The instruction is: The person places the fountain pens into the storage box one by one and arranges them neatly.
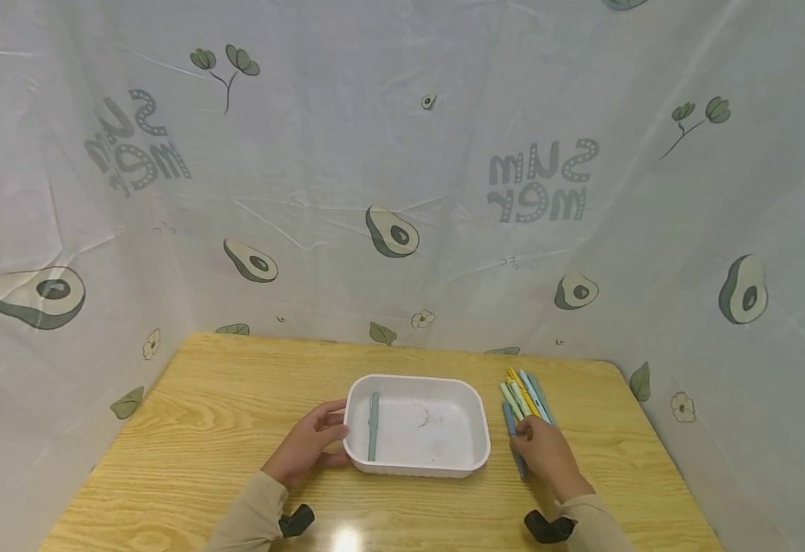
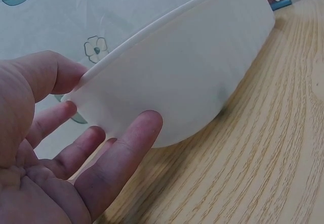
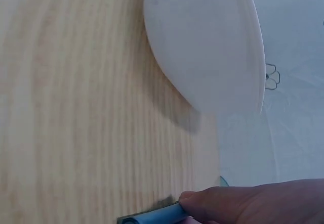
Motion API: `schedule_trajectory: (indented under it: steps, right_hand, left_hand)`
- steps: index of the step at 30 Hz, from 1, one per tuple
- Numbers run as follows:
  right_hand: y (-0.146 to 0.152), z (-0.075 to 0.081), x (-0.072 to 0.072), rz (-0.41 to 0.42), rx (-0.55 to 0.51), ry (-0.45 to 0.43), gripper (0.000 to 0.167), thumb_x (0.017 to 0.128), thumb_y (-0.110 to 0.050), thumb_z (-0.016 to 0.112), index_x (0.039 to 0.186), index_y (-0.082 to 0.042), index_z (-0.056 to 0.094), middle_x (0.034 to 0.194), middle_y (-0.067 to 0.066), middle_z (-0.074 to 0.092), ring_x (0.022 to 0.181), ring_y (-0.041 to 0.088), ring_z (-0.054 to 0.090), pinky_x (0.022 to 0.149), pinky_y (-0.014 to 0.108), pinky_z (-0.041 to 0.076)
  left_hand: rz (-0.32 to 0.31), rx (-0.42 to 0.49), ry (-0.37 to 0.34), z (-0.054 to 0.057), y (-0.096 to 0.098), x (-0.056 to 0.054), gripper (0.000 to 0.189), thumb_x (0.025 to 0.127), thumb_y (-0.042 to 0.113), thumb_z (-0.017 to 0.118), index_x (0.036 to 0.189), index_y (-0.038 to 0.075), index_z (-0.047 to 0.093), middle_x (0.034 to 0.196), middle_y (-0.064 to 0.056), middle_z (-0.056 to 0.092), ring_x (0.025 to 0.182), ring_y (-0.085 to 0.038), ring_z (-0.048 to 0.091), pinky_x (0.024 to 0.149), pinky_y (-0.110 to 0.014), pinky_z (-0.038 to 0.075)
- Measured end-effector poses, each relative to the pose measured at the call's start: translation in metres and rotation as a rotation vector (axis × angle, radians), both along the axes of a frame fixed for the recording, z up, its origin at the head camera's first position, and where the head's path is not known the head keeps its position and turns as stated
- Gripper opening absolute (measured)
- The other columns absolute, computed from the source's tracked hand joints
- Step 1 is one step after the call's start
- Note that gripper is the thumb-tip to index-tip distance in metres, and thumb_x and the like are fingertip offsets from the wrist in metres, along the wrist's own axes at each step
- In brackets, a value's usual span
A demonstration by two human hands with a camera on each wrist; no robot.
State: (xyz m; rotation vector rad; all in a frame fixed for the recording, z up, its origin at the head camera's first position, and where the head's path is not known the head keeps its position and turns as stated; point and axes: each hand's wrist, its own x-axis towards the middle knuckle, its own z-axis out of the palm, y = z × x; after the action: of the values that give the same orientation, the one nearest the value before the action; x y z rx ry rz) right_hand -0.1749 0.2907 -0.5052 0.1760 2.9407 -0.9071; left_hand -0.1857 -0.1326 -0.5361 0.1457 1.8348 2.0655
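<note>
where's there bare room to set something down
Bare table lies left of the left hand, right of the right hand, and behind the white tray. The tray's floor right of its lone pen is free too. Crowded: the pens at the right hand, close beside the tray.

On my feed I'm counting two hands, one table, one tray, one pen lying inside it and at least six pens outside.
</note>
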Motion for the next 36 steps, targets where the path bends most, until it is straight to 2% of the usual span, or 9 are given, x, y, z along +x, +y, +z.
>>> schedule_trajectory:
  steps: [5,11,16,19,24,27,32,36]
  right_hand:
    - [0.006,0.000,0.016,0.015,-0.019,-0.019,0.021,0.093,-0.011,0.071,0.106,0.004,0.065,0.081,0.003,0.063,0.068,0.016,0.056,0.055,0.028,0.049]
    - [0.008,0.000,0.023,-0.019,-0.080,-0.065,0.026,0.090,-0.015,0.073,0.103,0.003,0.060,0.086,0.007,0.065,0.071,0.018,0.059,0.057,0.029,0.053]
    - [0.005,0.001,0.023,-0.015,-0.021,-0.026,0.017,0.095,-0.015,0.064,0.100,0.001,0.062,0.083,0.006,0.063,0.068,0.018,0.056,0.055,0.030,0.049]
    - [0.004,0.001,0.021,-0.023,-0.004,-0.014,0.016,0.095,-0.014,0.066,0.099,0.000,0.062,0.082,0.005,0.063,0.067,0.018,0.055,0.054,0.030,0.047]
    - [0.004,0.000,0.021,-0.043,-0.022,-0.016,0.029,0.090,-0.017,0.072,0.106,0.004,0.061,0.084,0.005,0.062,0.068,0.017,0.055,0.055,0.029,0.047]
    - [0.004,-0.001,0.020,-0.035,-0.003,-0.012,0.033,0.092,-0.020,0.071,0.110,0.005,0.061,0.086,0.005,0.063,0.070,0.017,0.055,0.057,0.030,0.048]
    - [0.004,-0.004,0.017,-0.032,0.073,0.013,0.030,0.099,-0.026,0.065,0.110,0.002,0.067,0.093,0.007,0.071,0.074,0.017,0.059,0.060,0.032,0.050]
    - [0.003,-0.007,0.014,-0.048,0.090,-0.004,0.025,0.097,-0.026,0.068,0.105,-0.002,0.069,0.092,0.006,0.071,0.074,0.018,0.059,0.059,0.032,0.049]
  left_hand:
    - [0.002,0.003,0.001,0.000,-0.001,-0.001,0.057,0.103,0.012,0.062,0.155,0.003,0.039,0.148,-0.031,0.047,0.113,-0.030,0.065,0.086,-0.049,0.064]
    - [0.004,0.002,-0.003,-0.002,-0.001,-0.003,0.056,0.103,0.011,0.062,0.155,0.003,0.040,0.148,-0.031,0.048,0.113,-0.030,0.065,0.085,-0.048,0.065]
    - [-0.002,0.002,-0.002,-0.002,0.000,-0.002,0.056,0.104,0.010,0.061,0.155,0.003,0.039,0.148,-0.030,0.047,0.113,-0.030,0.065,0.086,-0.048,0.064]
    - [-0.002,-0.002,0.003,-0.002,0.000,-0.001,0.056,0.104,0.011,0.060,0.155,0.002,0.039,0.148,-0.031,0.047,0.113,-0.030,0.065,0.085,-0.047,0.065]
    - [0.001,-0.002,0.004,0.000,0.001,-0.001,0.056,0.104,0.011,0.061,0.155,0.003,0.039,0.147,-0.030,0.048,0.112,-0.030,0.065,0.085,-0.047,0.065]
    - [0.000,-0.001,0.001,-0.001,0.000,-0.001,0.056,0.104,0.011,0.061,0.155,0.002,0.039,0.147,-0.030,0.048,0.112,-0.030,0.066,0.085,-0.047,0.065]
    - [0.000,0.000,0.001,-0.001,-0.001,-0.001,0.056,0.104,0.011,0.060,0.155,0.002,0.039,0.147,-0.031,0.047,0.113,-0.030,0.066,0.084,-0.047,0.065]
    - [0.003,0.002,-0.002,-0.003,0.000,-0.001,0.055,0.104,0.010,0.060,0.155,0.002,0.039,0.148,-0.031,0.047,0.113,-0.031,0.066,0.085,-0.047,0.065]
